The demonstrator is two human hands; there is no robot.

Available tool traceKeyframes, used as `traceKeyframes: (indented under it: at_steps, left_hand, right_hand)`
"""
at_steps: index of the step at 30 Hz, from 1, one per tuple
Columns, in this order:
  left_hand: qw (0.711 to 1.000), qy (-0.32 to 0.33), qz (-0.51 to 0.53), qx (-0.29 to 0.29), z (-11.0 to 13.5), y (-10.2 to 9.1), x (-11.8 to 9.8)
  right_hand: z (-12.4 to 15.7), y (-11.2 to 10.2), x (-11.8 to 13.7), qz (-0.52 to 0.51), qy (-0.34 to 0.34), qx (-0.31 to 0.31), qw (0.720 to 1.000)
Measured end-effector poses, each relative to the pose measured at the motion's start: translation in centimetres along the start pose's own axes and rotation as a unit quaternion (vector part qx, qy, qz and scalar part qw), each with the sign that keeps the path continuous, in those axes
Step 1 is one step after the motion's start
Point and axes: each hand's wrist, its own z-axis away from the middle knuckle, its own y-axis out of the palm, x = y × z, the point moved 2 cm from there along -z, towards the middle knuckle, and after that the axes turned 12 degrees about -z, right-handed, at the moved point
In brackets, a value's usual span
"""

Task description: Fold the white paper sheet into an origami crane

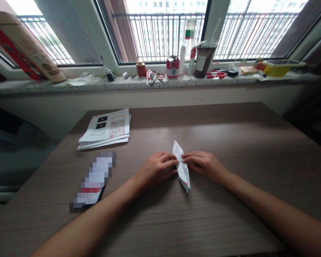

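A folded piece of printed white paper (pixel 182 167), long and pointed at both ends, lies on the brown wooden table (pixel 230 142) in front of me. My left hand (pixel 156 168) pinches its left edge with curled fingers. My right hand (pixel 203 165) pinches the right edge the same way. Both hands rest on the table, meeting at the paper's middle.
A stack of printed sheets (pixel 107 130) lies at the table's far left. A blurred-out flat object (pixel 93 182) lies near my left forearm. The windowsill (pixel 149 84) behind holds a red can (pixel 172 66), a cup with a straw (pixel 203 59), bottles, a yellow container (pixel 279 67) and small items.
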Motion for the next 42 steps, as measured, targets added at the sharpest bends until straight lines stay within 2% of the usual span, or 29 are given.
traceKeyframes:
  at_steps: [4, 9, 12, 17, 24, 33, 42]
  left_hand:
    - [0.999, 0.005, -0.036, -0.013, 0.1, 0.1, 0.0]
    - [0.998, 0.010, -0.065, -0.017, 0.4, 0.3, -0.1]
    - [0.997, 0.016, -0.074, -0.008, 0.5, 0.3, -0.3]
    - [0.999, 0.008, -0.031, -0.006, 0.4, 0.2, -0.3]
    - [0.994, -0.085, 0.056, -0.028, 0.3, 0.9, 0.0]
    - [0.994, -0.079, 0.066, -0.021, 0.1, 1.0, 0.3]
    - [0.981, -0.140, 0.133, -0.019, -0.2, 1.3, 0.5]
  right_hand:
    - [-0.2, -0.1, 0.2, 0.015, -0.008, 0.006, 1.000]
    - [-0.3, 0.1, 0.5, 0.092, -0.051, 0.041, 0.994]
    - [-0.2, 0.1, 0.5, 0.106, -0.063, 0.042, 0.991]
    - [-0.1, 0.0, 0.2, 0.069, -0.038, 0.033, 0.996]
    - [-0.4, 0.3, -0.2, -0.002, 0.012, 0.010, 1.000]
    - [-0.6, 0.4, -0.1, -0.032, 0.032, -0.014, 0.999]
    - [-0.7, 0.6, -0.5, -0.043, 0.039, -0.012, 0.998]
